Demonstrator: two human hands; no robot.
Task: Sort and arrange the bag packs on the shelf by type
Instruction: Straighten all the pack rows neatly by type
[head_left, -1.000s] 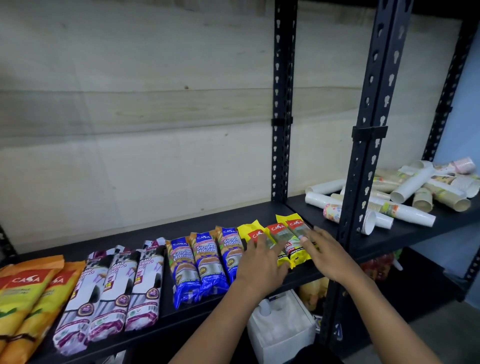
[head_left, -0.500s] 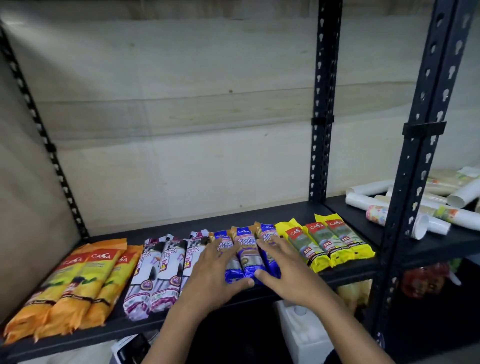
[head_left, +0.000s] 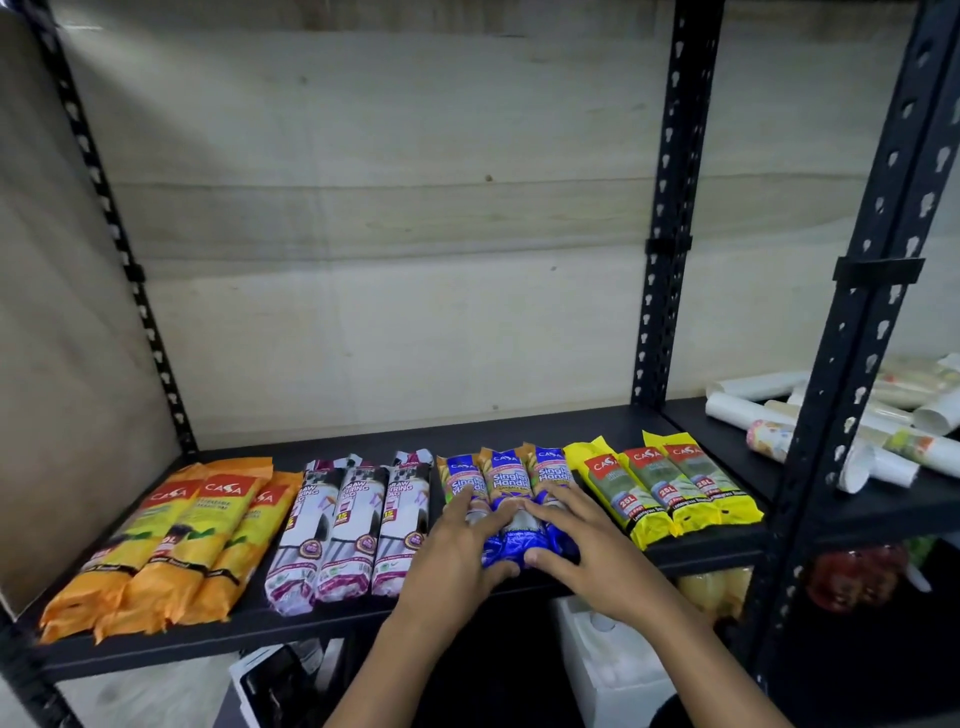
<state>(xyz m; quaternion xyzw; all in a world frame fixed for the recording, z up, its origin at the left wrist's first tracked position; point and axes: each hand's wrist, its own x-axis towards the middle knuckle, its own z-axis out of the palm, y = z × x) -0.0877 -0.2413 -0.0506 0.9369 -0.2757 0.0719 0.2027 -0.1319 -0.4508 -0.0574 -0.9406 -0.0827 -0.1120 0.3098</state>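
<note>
Left hand and right hand lie side by side, fingers spread nearly straight, pressing flat on the three blue packs mid-shelf, thumbs at the packs' near ends, between white drawstring packs and yellow packs.

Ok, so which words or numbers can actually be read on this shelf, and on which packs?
"CASA": red label on the orange packs.
"DRAW STRING BAG", "15": white and purple packs.
"CASA", "Single Handle": blue packs.
"CASA", "25L": yellow packs.
Finer print on every pack is too blurred to read; nothing readable on the paper cups.
</note>
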